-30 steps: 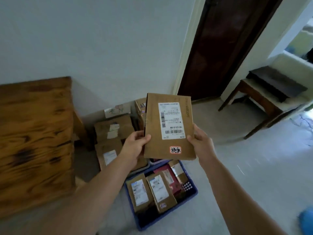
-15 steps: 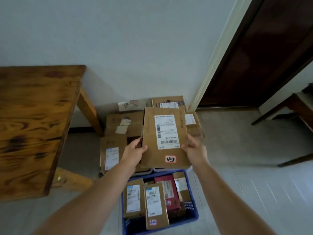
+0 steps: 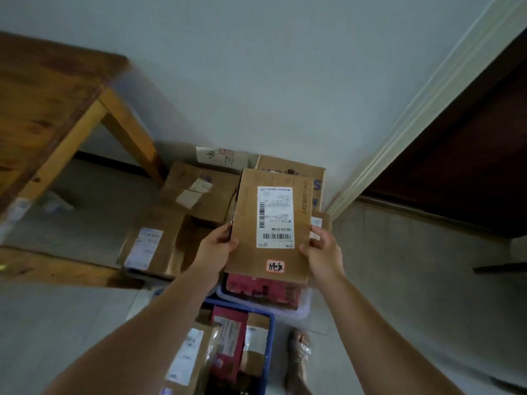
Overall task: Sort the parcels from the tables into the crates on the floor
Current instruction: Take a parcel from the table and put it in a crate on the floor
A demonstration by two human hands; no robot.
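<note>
Your left hand (image 3: pixel 216 248) pinches the left edge of the flat brown parcel (image 3: pixel 271 218), thumb on its face, and your right hand (image 3: pixel 322 252) pinches the right edge the same way. The parcel hangs in the air over the pale crate (image 3: pixel 304 307) with red packets in it, the blue crate (image 3: pixel 270 332) lying nearer your foot (image 3: pixel 299 347). Both hands grip the near end, so the far end could dip and slip free. Release early and it may catch the rim or slide onto the cardboard boxes (image 3: pixel 205 192) by the wall. Misread the orange sticker (image 3: pixel 275 266) and it lands in the wrong crate
</note>
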